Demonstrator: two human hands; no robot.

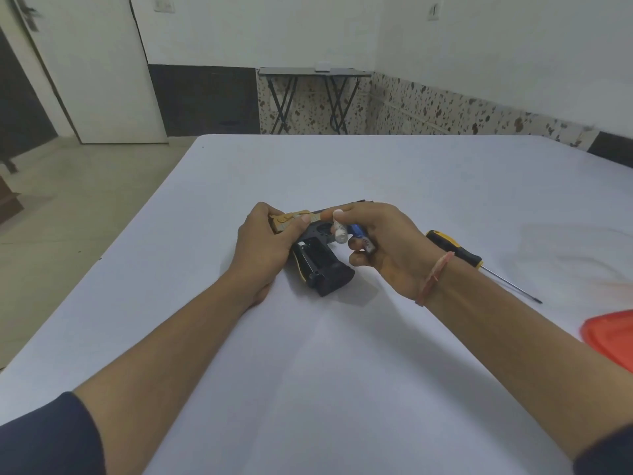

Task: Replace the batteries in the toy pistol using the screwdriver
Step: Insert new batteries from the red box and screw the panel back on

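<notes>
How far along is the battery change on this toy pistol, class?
Done: battery compartment open, screwdriver lying aside on the table. In hand: left hand holds the toy pistol; the grip of the right hand holds a white battery and a blue battery. Left, probably: seating batteries, closing up.

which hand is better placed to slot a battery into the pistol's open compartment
Right. The right hand pinches the white battery beside the open compartment, while the left hand steadies the toy pistol.

white table [342, 371], black toy pistol [334, 277] mid-table, yellow-and-black screwdriver [478, 261] right of it, red lid [609, 341] at right edge
</notes>
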